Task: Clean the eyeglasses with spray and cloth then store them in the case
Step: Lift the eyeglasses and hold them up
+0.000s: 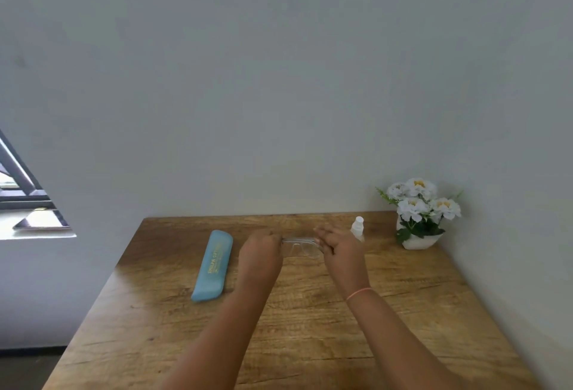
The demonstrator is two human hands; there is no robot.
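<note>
Between the left hand (260, 250) and right hand (339, 247), eyeglasses (300, 246) held.

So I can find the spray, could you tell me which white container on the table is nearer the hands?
The small capped bottle, just beyond the right hand; the flower pot is wider and stands well farther right.

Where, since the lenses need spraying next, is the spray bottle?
In the head view, the spray bottle stands at the far right of the table, just behind the right hand, between the eyeglasses and the white flower pot.
</note>
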